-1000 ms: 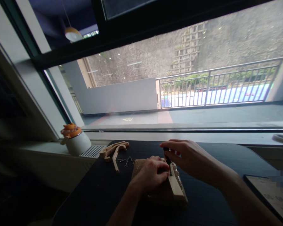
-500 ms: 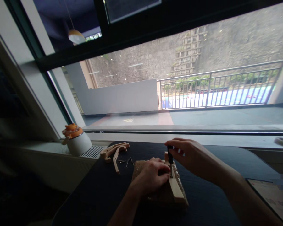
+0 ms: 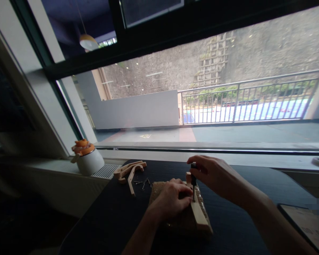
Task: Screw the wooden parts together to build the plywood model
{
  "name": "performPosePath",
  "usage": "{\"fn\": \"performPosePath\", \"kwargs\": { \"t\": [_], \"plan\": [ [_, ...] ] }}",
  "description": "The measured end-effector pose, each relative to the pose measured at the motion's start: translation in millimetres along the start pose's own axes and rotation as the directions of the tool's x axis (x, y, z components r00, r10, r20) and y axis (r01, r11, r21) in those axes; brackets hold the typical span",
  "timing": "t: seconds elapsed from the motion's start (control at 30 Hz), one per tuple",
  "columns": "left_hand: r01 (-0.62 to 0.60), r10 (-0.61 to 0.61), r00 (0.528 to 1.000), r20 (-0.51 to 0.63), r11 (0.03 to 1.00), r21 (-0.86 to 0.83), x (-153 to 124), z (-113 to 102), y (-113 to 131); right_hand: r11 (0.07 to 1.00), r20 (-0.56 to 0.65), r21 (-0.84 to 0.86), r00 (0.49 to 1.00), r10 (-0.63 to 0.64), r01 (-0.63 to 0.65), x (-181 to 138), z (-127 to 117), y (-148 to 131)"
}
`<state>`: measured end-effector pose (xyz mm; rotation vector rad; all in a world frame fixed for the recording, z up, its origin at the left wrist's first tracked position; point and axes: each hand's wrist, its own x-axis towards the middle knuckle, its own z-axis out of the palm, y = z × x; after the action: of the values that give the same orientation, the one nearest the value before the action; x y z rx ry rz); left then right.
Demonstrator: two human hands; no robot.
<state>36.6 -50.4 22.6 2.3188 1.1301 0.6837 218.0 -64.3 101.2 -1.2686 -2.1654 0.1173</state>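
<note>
My left hand (image 3: pixel 171 200) is closed, pressing down on a pale wooden strip (image 3: pixel 199 212) that lies on a brown cork-like block (image 3: pixel 156 189) on the dark table (image 3: pixel 114 216). My right hand (image 3: pixel 215 175) pinches the black handle of a small screwdriver (image 3: pixel 193 179), held upright with its tip on the strip, right beside my left fingers.
Curved wooden pieces (image 3: pixel 129 170) and several small screws (image 3: pixel 143 182) lie at the table's far left. A white pot with an orange lid (image 3: pixel 86 157) stands on the window sill. A sheet or tablet (image 3: pixel 308 226) lies at the right edge. A large window (image 3: pixel 202 88) is behind.
The view has drifted slightly. My right hand has shifted a little on the screwdriver handle; my left hand and the wooden strip stay in place.
</note>
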Motion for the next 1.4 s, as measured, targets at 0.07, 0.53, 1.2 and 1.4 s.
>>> {"fn": "performPosePath", "kwargs": {
  "t": [0.07, 0.53, 1.2, 1.4],
  "plan": [
    [-0.009, 0.009, 1.0, -0.002, 1.0, -0.01, 0, 0, 0, 0.999, 0.022, 0.015, 0.999, -0.031, 0.031, -2, -1, -1],
    [-0.008, -0.011, 0.993, -0.115, 0.987, -0.161, 2, -1, 2, 0.996, 0.03, 0.076, 0.998, -0.057, 0.055, -1, -2, 1],
    [-0.041, -0.167, 0.939, -0.302, 0.815, -0.578, 11, 9, 28, 0.951, 0.088, 0.305, 0.992, -0.088, 0.058, 4, 0, 12],
    [0.101, -0.313, 0.879, -0.36, 0.86, -0.5, 11, 17, 36, 0.945, 0.131, 0.326, 0.989, -0.065, 0.019, 4, -2, 10]
  ]
}}
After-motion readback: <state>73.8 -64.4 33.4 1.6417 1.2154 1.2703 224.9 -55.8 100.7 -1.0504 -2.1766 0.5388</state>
